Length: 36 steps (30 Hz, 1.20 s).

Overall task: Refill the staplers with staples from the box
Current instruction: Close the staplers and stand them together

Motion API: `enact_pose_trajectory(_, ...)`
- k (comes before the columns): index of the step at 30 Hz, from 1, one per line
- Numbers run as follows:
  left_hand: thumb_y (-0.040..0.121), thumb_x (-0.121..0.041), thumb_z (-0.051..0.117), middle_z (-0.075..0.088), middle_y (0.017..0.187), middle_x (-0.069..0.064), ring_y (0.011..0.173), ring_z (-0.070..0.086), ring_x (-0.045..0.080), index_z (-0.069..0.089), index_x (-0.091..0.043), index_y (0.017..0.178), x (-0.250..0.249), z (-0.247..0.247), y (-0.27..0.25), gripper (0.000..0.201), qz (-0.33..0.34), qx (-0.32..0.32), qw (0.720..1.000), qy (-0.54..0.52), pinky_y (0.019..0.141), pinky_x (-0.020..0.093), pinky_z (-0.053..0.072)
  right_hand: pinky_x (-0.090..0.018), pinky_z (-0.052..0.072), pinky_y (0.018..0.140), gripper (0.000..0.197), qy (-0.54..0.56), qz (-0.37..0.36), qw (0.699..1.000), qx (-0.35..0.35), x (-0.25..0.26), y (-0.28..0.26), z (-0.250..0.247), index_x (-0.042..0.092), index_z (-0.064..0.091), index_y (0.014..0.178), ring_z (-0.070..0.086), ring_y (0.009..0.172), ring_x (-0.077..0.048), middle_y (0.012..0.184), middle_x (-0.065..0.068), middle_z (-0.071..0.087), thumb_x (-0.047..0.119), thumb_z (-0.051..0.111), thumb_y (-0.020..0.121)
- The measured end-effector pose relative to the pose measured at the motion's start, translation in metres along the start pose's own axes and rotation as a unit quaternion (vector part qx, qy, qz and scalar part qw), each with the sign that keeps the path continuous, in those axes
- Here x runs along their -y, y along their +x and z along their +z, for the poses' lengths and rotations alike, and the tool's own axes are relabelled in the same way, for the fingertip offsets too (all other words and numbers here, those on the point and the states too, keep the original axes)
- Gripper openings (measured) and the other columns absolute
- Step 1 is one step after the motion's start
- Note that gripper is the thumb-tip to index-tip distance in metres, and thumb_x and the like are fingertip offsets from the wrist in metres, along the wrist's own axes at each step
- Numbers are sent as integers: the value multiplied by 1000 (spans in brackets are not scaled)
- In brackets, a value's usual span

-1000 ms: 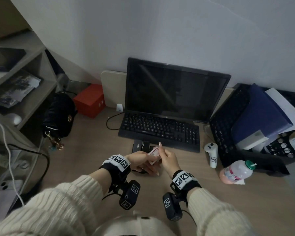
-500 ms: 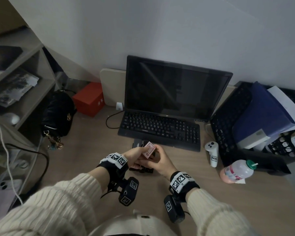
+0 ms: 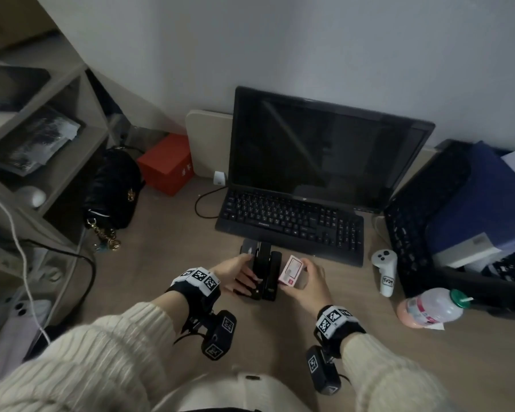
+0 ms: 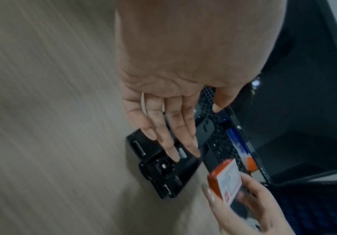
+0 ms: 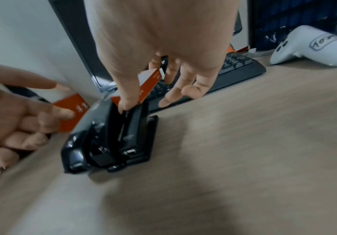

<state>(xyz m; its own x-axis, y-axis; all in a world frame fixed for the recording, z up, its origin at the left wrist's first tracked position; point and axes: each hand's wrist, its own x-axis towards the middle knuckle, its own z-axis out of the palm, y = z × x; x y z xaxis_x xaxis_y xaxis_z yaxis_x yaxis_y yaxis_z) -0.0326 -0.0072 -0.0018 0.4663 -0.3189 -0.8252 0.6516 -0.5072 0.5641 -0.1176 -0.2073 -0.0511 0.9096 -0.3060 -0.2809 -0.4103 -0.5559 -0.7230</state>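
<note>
On the bench (image 3: 149, 281), our right hand (image 3: 308, 281) pinches the staple box (image 3: 292, 270) just right of the black staplers (image 3: 265, 275); our left hand (image 3: 238, 273) rests extended fingers on them. Beyond lies the keyboard (image 3: 292, 223).

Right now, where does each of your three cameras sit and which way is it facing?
Head: worn high, looking forward and down at the desk; shows both sleeved forearms, left hand at the staplers, right hand holding the staple box.
Left wrist: looks along the left hand's straight fingers resting on the staplers; right hand enters below.
Right wrist: looks along the right hand pinching the staple box; left hand at frame left.
Shared: all three show the staplers and staple box.
</note>
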Motion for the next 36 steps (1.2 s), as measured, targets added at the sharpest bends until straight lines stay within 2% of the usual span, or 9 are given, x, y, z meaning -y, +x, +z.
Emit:
enact_pose_trajectory(2, 101, -51, 28, 67, 87, 8, 77, 64, 22, 63, -10, 81, 6, -10, 9, 57, -10, -38, 999, -25, 75, 30, 44, -30, 43, 95, 76, -66, 24, 997, 31, -10, 4, 1, 28, 39, 135, 52, 108, -15, 125, 3, 40, 30, 81, 71)
enact_pose_trajectory(4, 99, -51, 35, 66, 81, 7, 75, 63, 22, 62, -9, 85, 14, -19, 18, 52, -11, -81, 996, -28, 78, 33, 41, -37, 48, 95, 78, -88, 48, 993, 63, -15, 7, 4, 30, 37, 135, 57, 112, -23, 125, -1, 48, 27, 81, 70)
enact_pose_trajectory(10, 96, -49, 47, 68, 82, 7, 70, 63, 21, 57, -8, 114, 25, -23, 35, 46, -8, -122, 992, -22, 63, 26, 42, -35, 48, 96, 87, -103, 69, 984, 126, -27, 21, 23, 31, 27, 144, 61, 111, -22, 128, -3, 60, 18, 76, 73)
enact_pose_trajectory(14, 95, -47, 52, 65, 85, 6, 67, 64, 18, 50, -14, 115, 26, -20, 40, 38, 2, -115, 993, -8, 59, 26, 41, -35, 48, 98, 104, -114, 96, 974, 169, -28, 27, 26, 35, 9, 151, 58, 116, -23, 140, -4, 52, 13, 75, 74)
enact_pose_trajectory(18, 88, -55, 60, 60, 78, 4, 57, 61, 13, 56, -13, 116, 27, -20, 46, 50, 16, -109, 991, 72, 49, 23, 41, -36, 52, 91, 117, -124, 120, 970, 171, -29, 31, 26, 35, -4, 151, 62, 108, -21, 138, -2, 53, 20, 79, 69)
enact_pose_trajectory(23, 82, -64, 62, 64, 82, 3, 59, 62, 12, 60, -11, 113, 29, -19, 52, 61, 14, -115, 984, 139, 51, 22, 45, -38, 47, 100, 114, -93, 133, 970, 179, -31, 36, 30, 25, 3, 152, 58, 117, -19, 137, -1, 54, 23, 80, 68)
enact_pose_trajectory(27, 85, -61, 61, 63, 78, 1, 57, 62, 10, 61, -11, 112, 26, -19, 51, 57, 25, -116, 981, 156, 42, 16, 44, -34, 47, 100, 104, -83, 132, 971, 181, -26, 34, 31, 18, 9, 152, 56, 118, -20, 138, -2, 53, 18, 78, 74)
enact_pose_trajectory(33, 83, -64, 60, 65, 80, 0, 57, 62, 10, 61, -13, 113, 25, -20, 49, 59, 19, -116, 979, 166, 46, 19, 45, -35, 48, 98, 103, -101, 134, 968, 188, -22, 33, 28, 19, 9, 152, 57, 116, -20, 138, -2, 53, 19, 77, 75)
enact_pose_trajectory(36, 83, -65, 60, 65, 83, 1, 66, 63, 13, 62, -11, 113, 24, -20, 47, 61, 22, -119, 977, 176, 47, 18, 45, -34, 47, 99, 106, -113, 141, 966, 186, -20, 31, 27, 22, 3, 153, 56, 117, -21, 141, -2, 50, 19, 76, 75)
